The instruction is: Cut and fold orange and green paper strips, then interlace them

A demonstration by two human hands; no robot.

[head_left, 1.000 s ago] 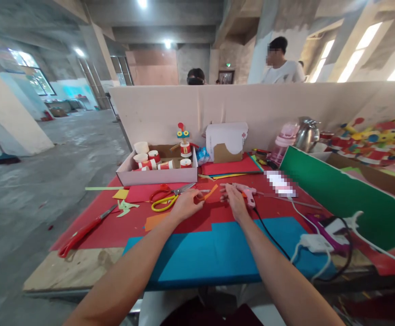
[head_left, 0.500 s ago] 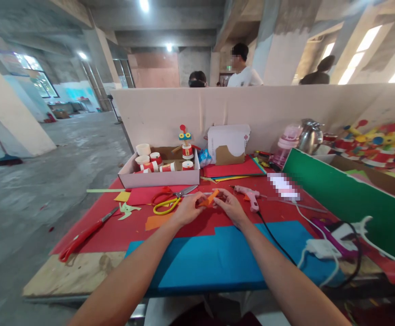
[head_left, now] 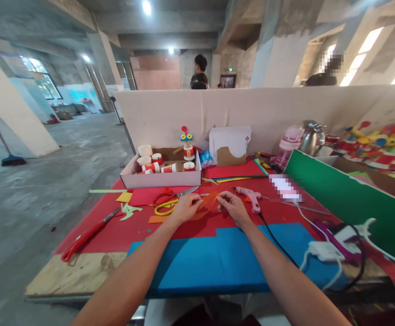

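Note:
An orange piece of paper (head_left: 209, 202) is stretched between my two hands above the red sheet. My left hand (head_left: 188, 208) pinches its left side, and my right hand (head_left: 232, 207) pinches its upper right corner. Another orange paper strip (head_left: 158, 219) lies beneath, partly covered by my left hand. Yellow-handled scissors (head_left: 165, 208) and red-handled scissors (head_left: 163, 196) rest just beyond my left hand. To the right of my right hand lies a pink glue gun (head_left: 252, 195), its black cord running toward me.
A white box with paper cups (head_left: 160, 179) stands at the back left. A utility knife with a red handle (head_left: 89, 235) lies at left. Blue sheets (head_left: 218, 262) cover the front. A green-sided box (head_left: 329, 199), power strip (head_left: 333, 246) and phone (head_left: 285, 187) are at right.
The orange paper, folded up between my fingers before, is now opened out flatter. My hands have moved slightly apart. Behind the partition, a person in white has shifted left.

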